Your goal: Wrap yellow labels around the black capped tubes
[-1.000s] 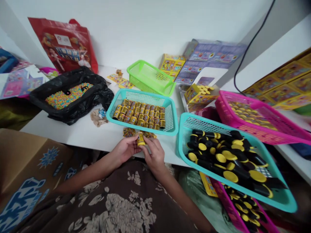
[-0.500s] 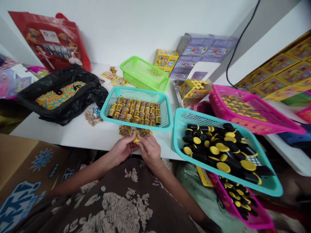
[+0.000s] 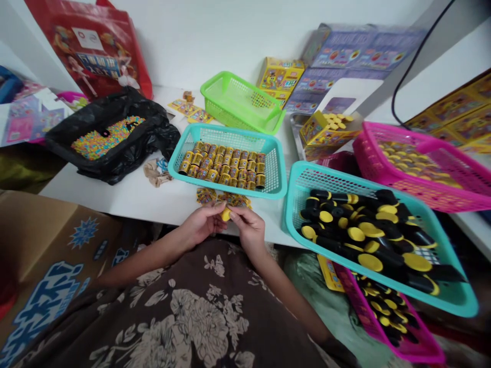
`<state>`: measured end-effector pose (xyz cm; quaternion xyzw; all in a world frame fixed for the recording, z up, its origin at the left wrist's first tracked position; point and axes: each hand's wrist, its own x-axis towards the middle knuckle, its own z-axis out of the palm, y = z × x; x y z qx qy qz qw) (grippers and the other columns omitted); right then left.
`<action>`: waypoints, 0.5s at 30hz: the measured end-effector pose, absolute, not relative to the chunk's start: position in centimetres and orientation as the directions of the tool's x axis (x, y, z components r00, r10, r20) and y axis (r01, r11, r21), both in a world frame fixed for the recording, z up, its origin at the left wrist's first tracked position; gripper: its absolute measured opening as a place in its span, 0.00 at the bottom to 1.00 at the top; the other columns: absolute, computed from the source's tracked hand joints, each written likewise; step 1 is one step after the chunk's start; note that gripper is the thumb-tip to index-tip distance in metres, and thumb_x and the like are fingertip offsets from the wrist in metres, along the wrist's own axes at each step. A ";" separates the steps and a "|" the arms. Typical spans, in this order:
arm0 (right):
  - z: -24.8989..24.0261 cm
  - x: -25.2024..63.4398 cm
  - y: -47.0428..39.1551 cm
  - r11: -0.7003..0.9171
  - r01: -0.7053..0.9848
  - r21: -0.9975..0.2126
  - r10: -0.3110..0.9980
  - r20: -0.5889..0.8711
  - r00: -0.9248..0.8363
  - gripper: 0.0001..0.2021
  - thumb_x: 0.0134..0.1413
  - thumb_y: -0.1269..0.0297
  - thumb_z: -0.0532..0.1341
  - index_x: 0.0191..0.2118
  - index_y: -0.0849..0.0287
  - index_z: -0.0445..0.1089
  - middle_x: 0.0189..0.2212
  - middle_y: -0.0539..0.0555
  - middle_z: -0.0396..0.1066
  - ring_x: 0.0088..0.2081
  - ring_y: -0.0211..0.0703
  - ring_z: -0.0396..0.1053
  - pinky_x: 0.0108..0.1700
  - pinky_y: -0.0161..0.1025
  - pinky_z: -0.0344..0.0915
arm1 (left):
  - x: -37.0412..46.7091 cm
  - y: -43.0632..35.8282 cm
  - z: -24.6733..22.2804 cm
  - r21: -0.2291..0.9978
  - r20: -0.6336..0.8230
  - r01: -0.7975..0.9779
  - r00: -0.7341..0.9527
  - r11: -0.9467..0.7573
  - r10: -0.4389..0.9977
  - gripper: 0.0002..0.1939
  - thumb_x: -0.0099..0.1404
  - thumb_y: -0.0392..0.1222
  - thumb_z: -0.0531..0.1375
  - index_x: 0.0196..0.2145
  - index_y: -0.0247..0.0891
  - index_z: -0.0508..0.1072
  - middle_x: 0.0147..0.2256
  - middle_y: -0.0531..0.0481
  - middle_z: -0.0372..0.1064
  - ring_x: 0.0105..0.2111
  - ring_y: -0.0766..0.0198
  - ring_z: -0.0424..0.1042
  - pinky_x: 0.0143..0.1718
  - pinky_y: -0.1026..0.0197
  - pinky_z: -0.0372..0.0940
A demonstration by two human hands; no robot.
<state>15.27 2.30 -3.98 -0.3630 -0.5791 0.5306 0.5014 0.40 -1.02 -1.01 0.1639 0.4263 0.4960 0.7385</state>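
Between my two hands, near the table's front edge, is a small yellow-capped canister (image 3: 226, 214); its body is mostly hidden by fingers. My left hand (image 3: 205, 223) closes around it from the left. The fingertips of my right hand (image 3: 249, 225) pinch it from the other side. Just beyond my hands lie printed yellow labels (image 3: 235, 199) in loose piles. Behind them stands a turquoise basket (image 3: 279, 180) holding rows of label-wrapped canisters (image 3: 226, 166). To the right, a larger turquoise basket (image 3: 293, 204) holds many black canisters with yellow caps (image 3: 356, 234).
A black-bagged tray (image 3: 115, 171) of colourful candy stands left, before a red bag (image 3: 95, 56). A green basket (image 3: 238, 115) sits at the back. Pink baskets (image 3: 418, 191) and a yellow display box (image 3: 318, 130) are right. An open carton (image 3: 76, 255) is below left.
The view has shifted, so most things appear further right. Both hands still hold the canister, whose round yellow cap now shows more plainly as they turn it.
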 end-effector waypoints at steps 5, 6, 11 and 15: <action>-3.6 15.4 2.5 -0.154 -0.299 -0.942 0.950 -0.058 -0.308 0.05 0.49 0.61 0.67 0.29 0.56 0.76 0.20 0.47 0.72 0.24 0.38 0.66 0.31 0.37 0.63 | -0.8 -1.3 -0.3 0.944 -0.277 -0.193 -0.032 0.266 0.960 0.24 0.50 0.47 0.71 0.45 0.39 0.74 0.33 0.50 0.72 0.28 0.65 0.70 0.25 0.64 0.60; -3.5 15.5 2.6 -0.196 -0.314 -0.929 0.939 -0.086 -0.333 0.06 0.48 0.60 0.68 0.27 0.56 0.76 0.19 0.47 0.71 0.23 0.37 0.66 0.30 0.36 0.62 | -1.0 -1.3 -0.1 0.982 -0.180 -0.056 -0.048 0.178 0.982 0.23 0.50 0.45 0.71 0.44 0.39 0.75 0.34 0.50 0.72 0.30 0.64 0.70 0.27 0.64 0.60; -2.4 15.7 2.6 -0.305 -0.360 -0.882 0.912 -0.162 -0.376 0.09 0.43 0.59 0.71 0.25 0.58 0.74 0.18 0.47 0.69 0.19 0.35 0.64 0.25 0.35 0.61 | -1.5 -1.1 1.6 0.875 0.189 0.434 0.102 -0.214 0.977 0.13 0.53 0.46 0.69 0.34 0.36 0.76 0.32 0.49 0.69 0.33 0.64 0.66 0.32 0.63 0.59; -1.9 16.1 2.6 -0.343 -0.399 -0.850 0.898 -0.171 -0.406 0.11 0.44 0.58 0.70 0.34 0.58 0.76 0.21 0.49 0.73 0.20 0.37 0.67 0.25 0.36 0.63 | -1.3 -0.3 3.5 0.831 0.214 0.503 0.106 -0.238 0.971 0.11 0.55 0.47 0.67 0.29 0.37 0.73 0.28 0.52 0.66 0.28 0.66 0.63 0.30 0.63 0.56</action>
